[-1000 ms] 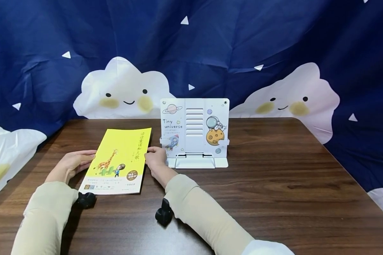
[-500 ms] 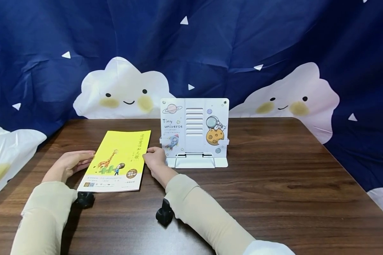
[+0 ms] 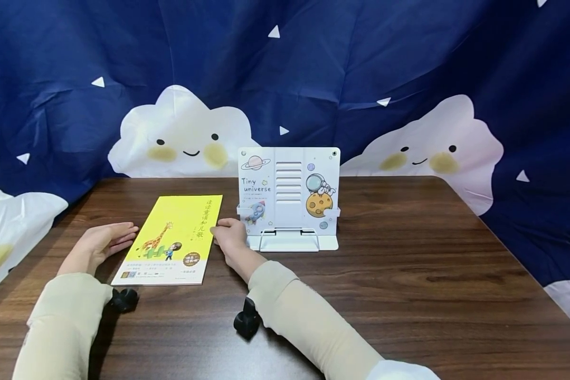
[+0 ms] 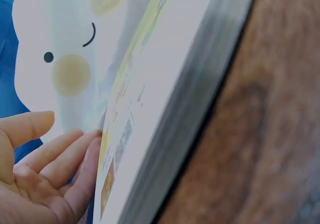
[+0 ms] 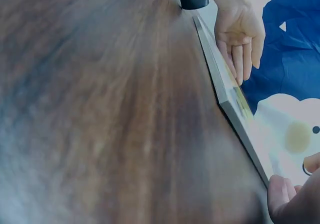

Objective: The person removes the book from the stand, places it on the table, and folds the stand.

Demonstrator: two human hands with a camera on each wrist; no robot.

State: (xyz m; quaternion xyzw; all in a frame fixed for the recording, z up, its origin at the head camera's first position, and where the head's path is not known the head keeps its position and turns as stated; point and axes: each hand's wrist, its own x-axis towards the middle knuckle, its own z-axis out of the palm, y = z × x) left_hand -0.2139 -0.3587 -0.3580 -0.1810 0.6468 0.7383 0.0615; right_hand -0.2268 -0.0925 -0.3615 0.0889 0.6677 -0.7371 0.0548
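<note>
A yellow children's book point(image 3: 171, 237) with a giraffe on its cover lies flat on the brown wooden table. My left hand point(image 3: 97, 245) is at its left long edge, fingers extended; in the left wrist view those fingertips point(image 4: 92, 136) meet the side of the book. At the opposite long edge is my right hand point(image 3: 233, 240). The right wrist view has its fingertips point(image 5: 278, 189) against the book's edge, with the cover uncovered by either hand. A white metal book stand point(image 3: 290, 190) printed with planets and an astronaut stands upright, just beyond the right hand.
The wooden table point(image 3: 432, 274) extends to the right of the stand. Behind it hangs a dark blue curtain point(image 3: 313, 68) with smiling clouds. Each wrist carries a black camera, the left camera point(image 3: 124, 300) low beside the book's near corner.
The book has shifted a little left and its near edge now sits slightly higher in the view. Both hands have moved slightly left along with it. The stand has stayed put.
</note>
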